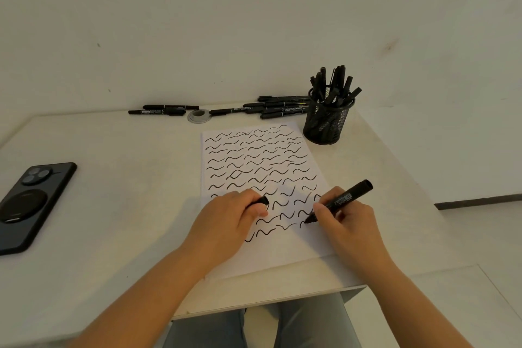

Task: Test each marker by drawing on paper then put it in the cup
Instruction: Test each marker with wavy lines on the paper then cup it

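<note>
So right hand [343, 216] pinches the marker [339, 202] tip-down to squiggle on the paper [254, 257], left hand [226, 217] grips the cap [261, 201], pinning the sheet

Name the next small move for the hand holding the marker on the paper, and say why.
Probably drag the marker sideways to draw one more squiggle. The right hand has its tip on the paper at the end of the lowest rows of marks, and the left hand holds the cap off, so recapping and the cup likely come after.
</note>
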A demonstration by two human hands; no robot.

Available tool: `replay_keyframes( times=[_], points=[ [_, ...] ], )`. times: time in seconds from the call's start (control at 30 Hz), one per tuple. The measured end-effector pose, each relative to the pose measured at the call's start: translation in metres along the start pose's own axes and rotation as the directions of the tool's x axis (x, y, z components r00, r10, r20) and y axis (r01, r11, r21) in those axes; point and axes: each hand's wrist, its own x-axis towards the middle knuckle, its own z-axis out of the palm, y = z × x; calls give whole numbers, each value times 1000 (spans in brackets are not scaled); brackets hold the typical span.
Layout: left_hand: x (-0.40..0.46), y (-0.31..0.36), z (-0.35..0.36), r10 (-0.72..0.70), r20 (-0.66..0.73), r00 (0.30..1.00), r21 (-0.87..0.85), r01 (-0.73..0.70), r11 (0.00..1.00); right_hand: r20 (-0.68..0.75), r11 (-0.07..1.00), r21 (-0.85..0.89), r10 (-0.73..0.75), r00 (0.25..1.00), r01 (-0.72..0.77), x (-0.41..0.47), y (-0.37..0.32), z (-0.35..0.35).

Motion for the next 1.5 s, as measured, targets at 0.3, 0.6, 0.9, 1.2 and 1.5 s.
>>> replay_keyframes(
  times=[0.3,0.6,0.9,1.2,1.5],
  points=[
    [-1,3,2,-7,-39,999,35,8,999,-249,990,143,40,968,-4,-3,-2,-12],
    [-9,22,11,83,-61,995,30,-82,996,-4,834,544,112,994,-92,-9,-19,-7],
    [-14,29,8,105,-49,993,38,-103,994,53,798,587,129,990,-136,-12,-23,2],
    [-19,38,2,155,-33,987,75,-152,986,130,824,551,76,989,-136,-14,-31,5],
    [-24,53,-10,280,-134,951,192,-252,948,95,780,600,154,984,-180,-9,-49,16]
  ],
)
